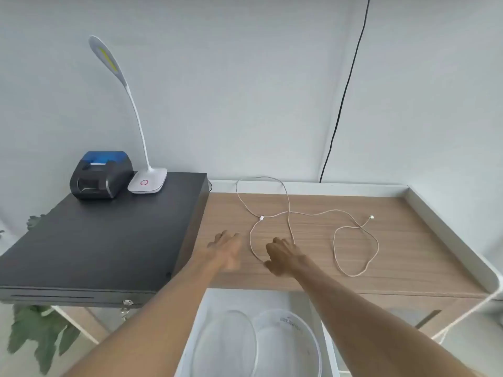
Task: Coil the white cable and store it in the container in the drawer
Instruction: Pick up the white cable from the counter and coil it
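The white cable (288, 213) lies loose in sprawling loops across the wooden desk top (408, 240), one plug near the middle and the other at the right. My left hand (227, 250) hovers flat and open just left of the cable's near loop. My right hand (283, 257) is open over that loop, fingers spread, holding nothing. Below the desk edge an open white drawer (328, 336) holds a round clear container (288, 346) with its lid (226, 346) lying beside it.
A black cash drawer box (95, 240) fills the desk's left side, carrying a small black and blue printer (100, 175) and a white desk lamp (147, 180). A black wire (343, 104) runs down the wall. A raised white rim (449, 227) borders the desk's right side.
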